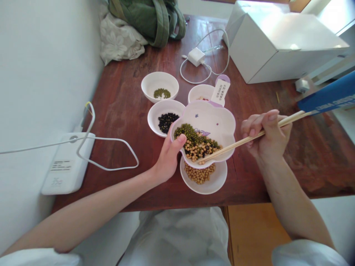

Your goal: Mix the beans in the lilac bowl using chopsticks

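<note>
My left hand [169,157] grips the left rim of a white, flower-shaped bowl [222,123] with a lilac edge and a labelled handle. The bowl is tilted and holds mixed green, black and tan beans [199,142]. In my right hand [267,135] is a pair of chopsticks [249,137], partly in a blue paper sleeve [330,92]. Their tips touch the beans near the bowl's front rim. Just beneath that rim stands a round bowl of soybeans [203,186]. Behind my left hand is a bowl of black beans [155,111], partly covered by the flower-shaped bowl.
Farther back are a bowl with some mung beans [149,83] and a partly hidden bowl with reddish pieces [196,90]. A white charger with cable [196,56], a white box [257,44] and a green bag [144,18] lie beyond. At left is a white power bank [69,162].
</note>
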The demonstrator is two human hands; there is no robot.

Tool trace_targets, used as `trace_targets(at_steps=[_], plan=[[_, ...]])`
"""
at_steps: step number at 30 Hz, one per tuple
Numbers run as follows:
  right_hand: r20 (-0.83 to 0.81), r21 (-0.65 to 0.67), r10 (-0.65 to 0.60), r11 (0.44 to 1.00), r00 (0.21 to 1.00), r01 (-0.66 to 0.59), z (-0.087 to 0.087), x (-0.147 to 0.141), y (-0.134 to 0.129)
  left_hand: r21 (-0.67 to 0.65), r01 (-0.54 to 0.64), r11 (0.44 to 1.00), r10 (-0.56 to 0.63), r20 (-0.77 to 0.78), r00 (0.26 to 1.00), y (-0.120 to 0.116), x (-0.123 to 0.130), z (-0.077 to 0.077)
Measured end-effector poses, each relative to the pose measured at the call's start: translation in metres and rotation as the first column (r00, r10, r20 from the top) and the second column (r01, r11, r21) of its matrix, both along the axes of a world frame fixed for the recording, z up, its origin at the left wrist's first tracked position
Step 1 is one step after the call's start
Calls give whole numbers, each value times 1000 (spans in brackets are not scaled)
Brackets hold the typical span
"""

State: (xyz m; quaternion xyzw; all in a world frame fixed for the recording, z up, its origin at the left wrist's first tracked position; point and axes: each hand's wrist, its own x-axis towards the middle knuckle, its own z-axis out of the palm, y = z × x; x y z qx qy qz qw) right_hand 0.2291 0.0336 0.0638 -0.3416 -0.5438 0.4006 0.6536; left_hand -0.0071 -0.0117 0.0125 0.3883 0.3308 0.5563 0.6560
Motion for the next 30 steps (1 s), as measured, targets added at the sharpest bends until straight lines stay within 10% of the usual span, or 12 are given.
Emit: trace_targets(at_steps=[30], plan=[[23, 13, -54, 998, 998, 54, 0, -6, -10, 0, -6, 1000, 6, 20, 1000, 0, 0, -2]])
